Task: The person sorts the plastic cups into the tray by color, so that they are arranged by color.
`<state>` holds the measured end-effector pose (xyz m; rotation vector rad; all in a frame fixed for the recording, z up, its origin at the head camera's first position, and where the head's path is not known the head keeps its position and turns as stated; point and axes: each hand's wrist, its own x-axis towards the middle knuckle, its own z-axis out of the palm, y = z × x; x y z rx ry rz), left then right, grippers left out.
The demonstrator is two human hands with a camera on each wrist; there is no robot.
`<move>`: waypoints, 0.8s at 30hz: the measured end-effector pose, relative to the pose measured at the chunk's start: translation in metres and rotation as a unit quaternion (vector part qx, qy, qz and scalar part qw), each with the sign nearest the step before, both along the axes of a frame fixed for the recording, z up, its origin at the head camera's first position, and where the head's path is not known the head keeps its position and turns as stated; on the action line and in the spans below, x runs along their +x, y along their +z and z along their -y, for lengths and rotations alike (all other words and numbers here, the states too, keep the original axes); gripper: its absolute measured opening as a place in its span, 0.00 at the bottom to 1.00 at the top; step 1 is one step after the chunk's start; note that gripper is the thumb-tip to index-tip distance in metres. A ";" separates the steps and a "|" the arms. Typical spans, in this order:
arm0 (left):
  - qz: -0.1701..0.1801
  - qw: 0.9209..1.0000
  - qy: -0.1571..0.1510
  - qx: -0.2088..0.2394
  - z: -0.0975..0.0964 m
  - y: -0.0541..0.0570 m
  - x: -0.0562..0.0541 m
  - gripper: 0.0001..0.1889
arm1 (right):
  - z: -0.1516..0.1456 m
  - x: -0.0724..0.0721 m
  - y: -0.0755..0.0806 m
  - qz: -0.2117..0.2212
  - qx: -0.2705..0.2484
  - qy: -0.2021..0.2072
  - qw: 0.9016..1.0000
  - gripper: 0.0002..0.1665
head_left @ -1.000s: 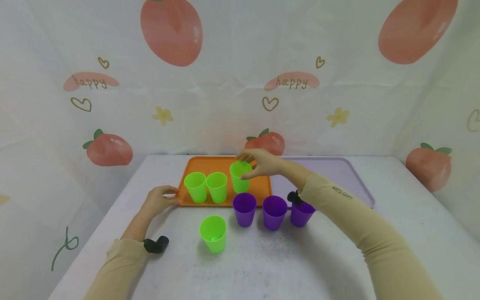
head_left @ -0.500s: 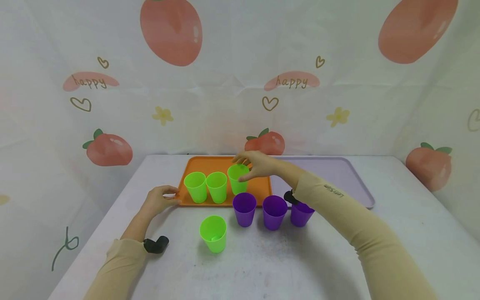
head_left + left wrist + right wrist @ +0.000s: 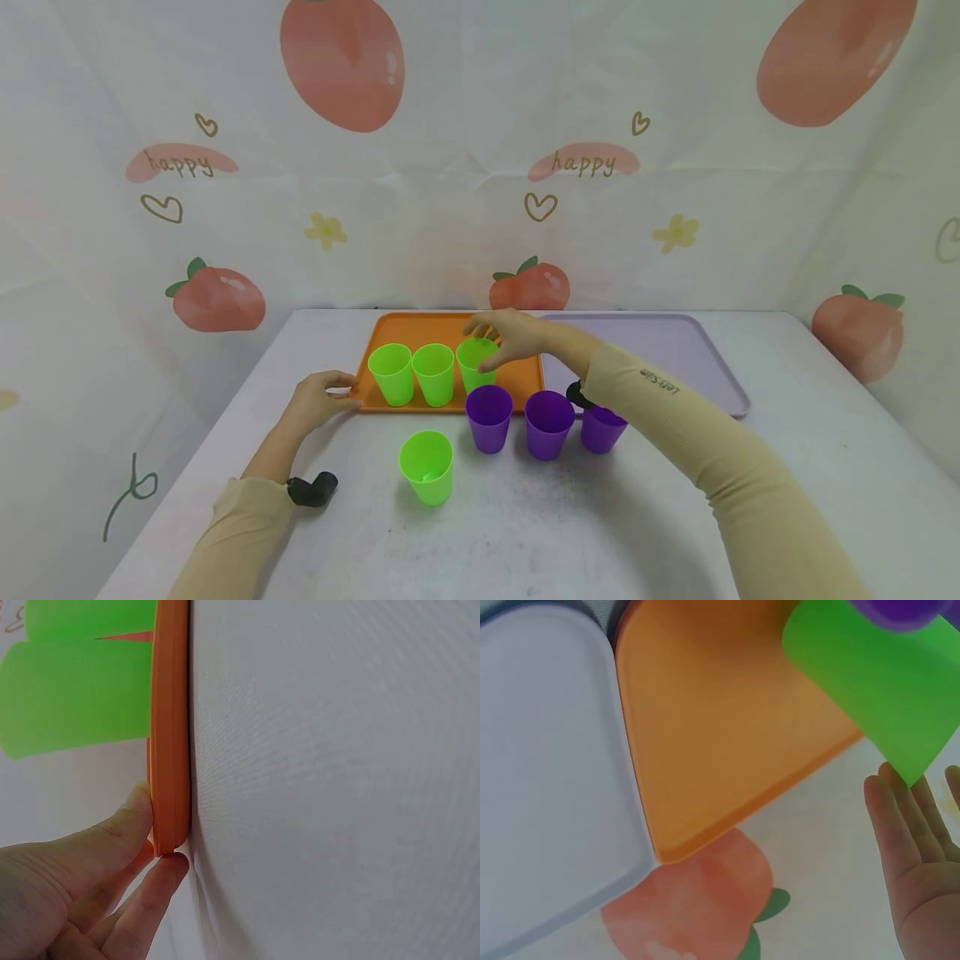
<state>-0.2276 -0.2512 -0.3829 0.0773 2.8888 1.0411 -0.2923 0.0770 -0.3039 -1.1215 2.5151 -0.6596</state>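
Note:
In the head view my right hand (image 3: pixel 517 333) spans the rim of a green cup (image 3: pixel 480 379), thumb on the near side and fingers over the far side. That cup stands upright on the orange tray (image 3: pixel 405 323), just right of two more green cups (image 3: pixel 391 379). The right wrist view shows the fingers (image 3: pixel 904 825) extended at the cup's rim, the thumb out of sight. At the tray's left edge, my left hand (image 3: pixel 318 400) pinches the rim; its thumb (image 3: pixel 124 825) lies on the inner side and the fingertips underneath.
A single green cup (image 3: pixel 427 467) stands on the white table nearer me. Several purple cups, including one purple cup (image 3: pixel 489 421), line up before the trays, one partly behind the right sleeve. A lilac tray (image 3: pixel 660 350) adjoins the orange one. A printed cloth (image 3: pixel 450 225) hangs behind.
My right hand has moved slightly left and down with the green cup, which is now level with the two green cups beside it. The left hand has stayed put.

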 end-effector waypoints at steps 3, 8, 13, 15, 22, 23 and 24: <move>0.001 1.000 0.001 0.001 0.000 -0.001 0.000 0.23 | 0.000 0.000 -0.001 -0.003 0.003 0.009 1.000 0.35; 0.004 1.000 0.003 -0.002 0.000 -0.002 -0.001 0.23 | 0.000 -0.002 -0.004 -0.003 0.011 0.026 1.000 0.35; 0.003 1.000 0.002 -0.005 0.000 -0.003 -0.001 0.23 | 0.001 -0.003 -0.005 0.003 0.012 0.033 0.999 0.35; 0.004 1.000 0.002 -0.004 0.000 -0.003 -0.001 0.23 | 0.001 -0.003 -0.006 0.004 0.011 0.035 0.999 0.35; 0.007 1.000 0.004 -0.002 0.000 -0.003 -0.001 0.23 | 0.000 -0.003 -0.006 0.006 0.006 0.041 0.999 0.34; 0.007 1.000 0.005 -0.003 0.000 -0.003 -0.001 0.23 | 0.000 -0.003 -0.006 0.008 0.005 0.042 0.999 0.34; 0.008 1.000 0.005 -0.003 0.000 -0.003 -0.001 0.23 | 0.000 -0.003 -0.006 0.010 0.004 0.042 0.999 0.34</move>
